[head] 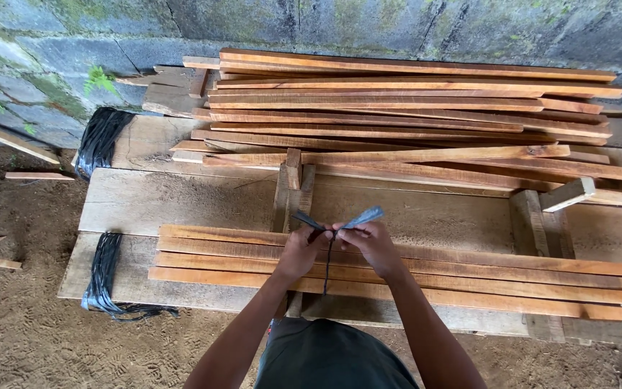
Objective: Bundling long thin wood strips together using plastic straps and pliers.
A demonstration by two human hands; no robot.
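Black plastic strap (pixel 327 259) already encircles the near bundle of wooden slats (pixel 469 277); left hand (pixel 299 252) and right hand (pixel 373 245) fingers pinch its ends, knot apparently unfinished; rear stack (pixel 412 115) unbound.

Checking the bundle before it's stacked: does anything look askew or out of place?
Mostly tidy. One short block lies crooked across the far slats' right end. Both hands pinch a dark strap over the near slats, which lie even.

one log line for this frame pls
left hand: grips dark flat plastic strap | right hand: grips same strap | strap around: row of reddish wooden slats | support: grey plank bench
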